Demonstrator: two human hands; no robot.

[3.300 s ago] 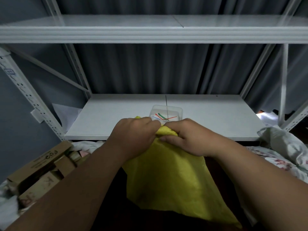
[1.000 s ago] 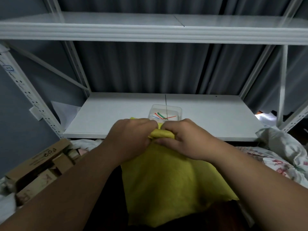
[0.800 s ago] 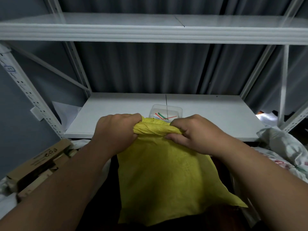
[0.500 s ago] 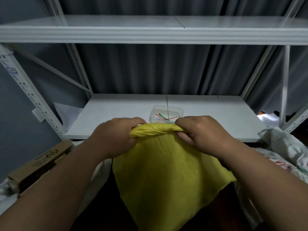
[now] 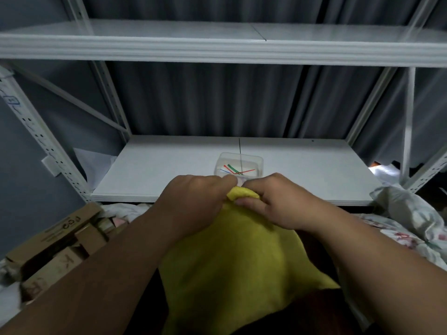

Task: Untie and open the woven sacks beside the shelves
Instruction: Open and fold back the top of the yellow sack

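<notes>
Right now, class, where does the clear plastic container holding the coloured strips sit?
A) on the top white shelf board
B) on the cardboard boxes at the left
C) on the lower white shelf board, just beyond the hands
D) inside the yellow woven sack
C: the clear plastic container rests on the lower white shelf board, directly past the left hand and right hand gripping the yellow woven sack.

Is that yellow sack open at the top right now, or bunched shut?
Bunched shut. Both hands, left hand and right hand, pinch the yellow sack top into one small gathered knob.
</notes>
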